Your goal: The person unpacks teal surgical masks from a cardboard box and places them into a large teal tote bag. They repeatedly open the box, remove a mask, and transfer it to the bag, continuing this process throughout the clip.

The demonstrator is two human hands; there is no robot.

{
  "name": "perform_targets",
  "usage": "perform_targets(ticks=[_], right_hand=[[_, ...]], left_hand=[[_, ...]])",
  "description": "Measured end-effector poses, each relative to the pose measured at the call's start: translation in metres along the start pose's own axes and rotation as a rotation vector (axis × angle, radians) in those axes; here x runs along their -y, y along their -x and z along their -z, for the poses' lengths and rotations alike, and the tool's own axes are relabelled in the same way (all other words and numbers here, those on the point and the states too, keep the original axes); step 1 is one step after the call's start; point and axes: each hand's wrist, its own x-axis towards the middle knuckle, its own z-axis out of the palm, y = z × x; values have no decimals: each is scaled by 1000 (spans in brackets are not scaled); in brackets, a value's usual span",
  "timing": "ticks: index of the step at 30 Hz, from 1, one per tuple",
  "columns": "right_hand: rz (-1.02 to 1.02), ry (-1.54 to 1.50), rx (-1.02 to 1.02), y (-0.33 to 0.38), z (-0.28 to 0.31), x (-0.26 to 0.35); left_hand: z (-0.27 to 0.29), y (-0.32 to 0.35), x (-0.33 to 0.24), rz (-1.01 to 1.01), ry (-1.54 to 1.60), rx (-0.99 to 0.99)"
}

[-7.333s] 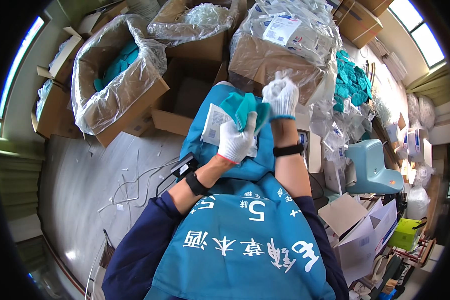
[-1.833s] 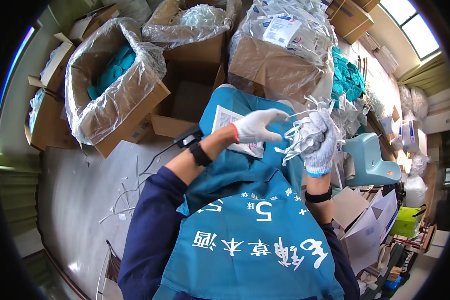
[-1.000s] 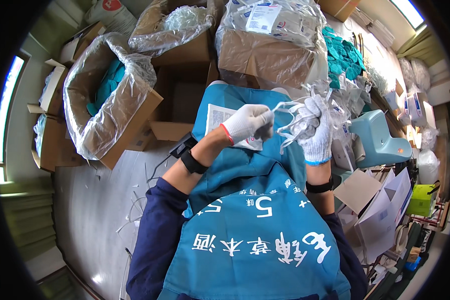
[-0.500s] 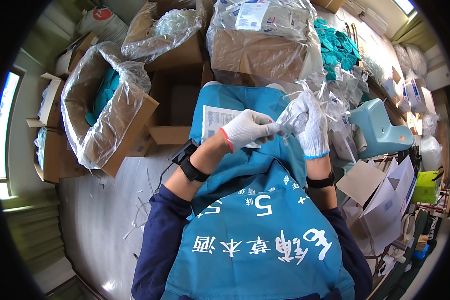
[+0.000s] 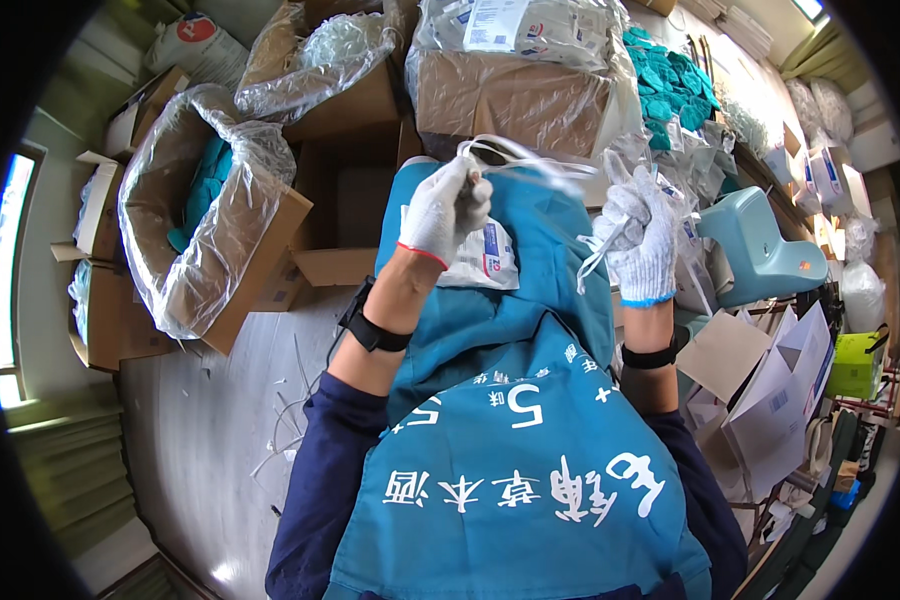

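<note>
Now, L hand (image 5: 442, 208): closed, white strap (image 5: 530, 165) is pinched.
R hand (image 5: 642, 240): closed, strap bundle (image 5: 610, 200) is gripped.
Lap: flat packet (image 5: 485, 262) is laid on apron (image 5: 530, 300).

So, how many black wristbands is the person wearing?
2. One black wristband is on the left forearm, below the gloved left hand. The other wristband is on the right forearm, below the gloved right hand. Neither is hidden.
</note>
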Motion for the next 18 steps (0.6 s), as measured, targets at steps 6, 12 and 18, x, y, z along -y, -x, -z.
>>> perform_targets(ticks=[6,12,18], right_hand=[[-213,-226,215,-5,3,-9],[-100,-84,-77,-10,15,-20],[19,-59,-47,-14,27,-12]], left_hand=[[-22,1,44,55,-385,103],[-40,14,55,156,-569,149],[-42,22,59,65,-754,161]])
